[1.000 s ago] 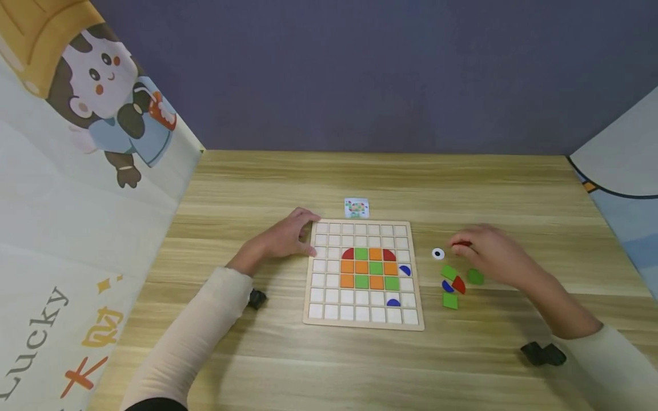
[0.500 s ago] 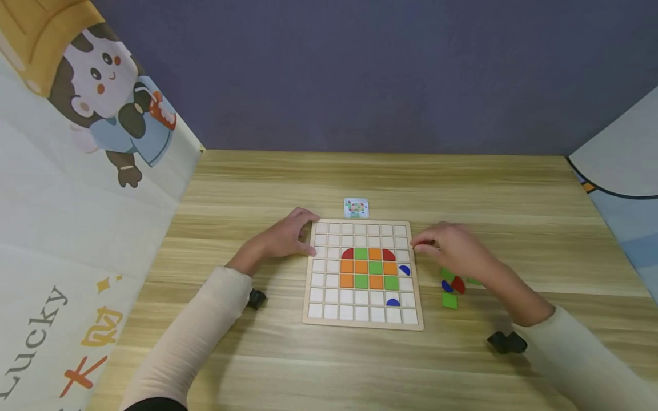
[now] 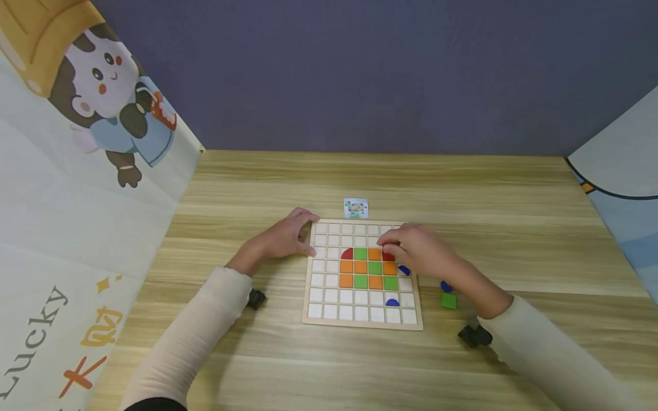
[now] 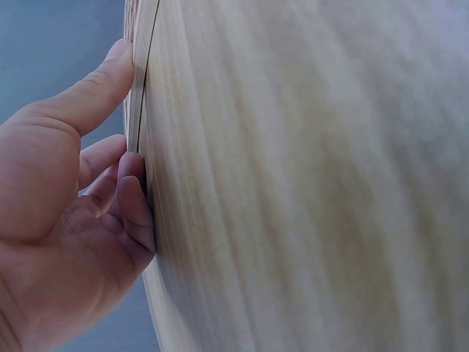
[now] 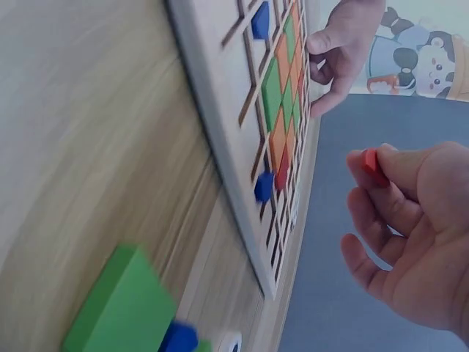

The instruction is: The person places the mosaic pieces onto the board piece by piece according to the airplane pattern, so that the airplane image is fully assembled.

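A wooden grid board [image 3: 360, 327] lies on the table, its middle cells filled with orange and green squares and red rounded tiles at the top corners. My left hand [image 3: 285, 234] rests at the board's left edge, thumb and fingertips touching it. Over the upper right part of the board, my right hand [image 3: 424, 251] pinches a small red tile [image 5: 374, 169] between thumb and index finger; its outline is hard to tell edge-on. Two blue half-round tiles sit on the board, one [image 3: 404, 270] beside the right hand, another [image 3: 392, 302] lower down.
Behind the board lies a small printed card [image 3: 356, 208] with a coloured pattern. Right of it are a loose green square [image 3: 449, 301] and a blue tile [image 3: 446, 286]; the right forearm covers other pieces. A dark blue wall [image 3: 380, 80] stands behind the table.
My right hand has moved left from the loose pieces to above the board, carrying the red tile. The left hand stays at the board's edge.
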`<state>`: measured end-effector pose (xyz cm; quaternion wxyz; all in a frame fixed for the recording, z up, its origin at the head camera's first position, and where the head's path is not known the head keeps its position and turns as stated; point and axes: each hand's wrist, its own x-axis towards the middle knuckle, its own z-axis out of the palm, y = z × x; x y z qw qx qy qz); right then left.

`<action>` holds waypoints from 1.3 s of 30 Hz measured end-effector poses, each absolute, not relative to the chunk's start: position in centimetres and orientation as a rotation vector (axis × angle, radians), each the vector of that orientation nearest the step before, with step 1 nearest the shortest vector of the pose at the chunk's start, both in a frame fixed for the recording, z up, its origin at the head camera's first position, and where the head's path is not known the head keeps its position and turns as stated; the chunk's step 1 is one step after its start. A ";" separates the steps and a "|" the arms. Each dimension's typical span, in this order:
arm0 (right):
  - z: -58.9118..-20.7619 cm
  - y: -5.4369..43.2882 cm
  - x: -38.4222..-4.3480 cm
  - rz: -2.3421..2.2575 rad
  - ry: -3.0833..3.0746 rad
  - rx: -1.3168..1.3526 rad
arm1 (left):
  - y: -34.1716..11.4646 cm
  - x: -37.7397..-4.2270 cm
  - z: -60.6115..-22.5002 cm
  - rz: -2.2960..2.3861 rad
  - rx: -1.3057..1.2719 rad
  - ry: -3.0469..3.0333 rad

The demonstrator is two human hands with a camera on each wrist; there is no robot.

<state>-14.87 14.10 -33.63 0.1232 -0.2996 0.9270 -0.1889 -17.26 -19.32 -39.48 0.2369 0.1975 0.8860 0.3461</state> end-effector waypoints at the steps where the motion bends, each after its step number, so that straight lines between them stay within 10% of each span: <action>1: -33.6 13.8 -14.9 -0.557 2.699 -0.878 | -19.3 -17.2 -39.5 0.948 0.541 2.430; 39: -35.5 5.7 -14.1 -0.661 2.410 -1.062 | -19.2 -17.4 -39.7 0.964 0.530 2.434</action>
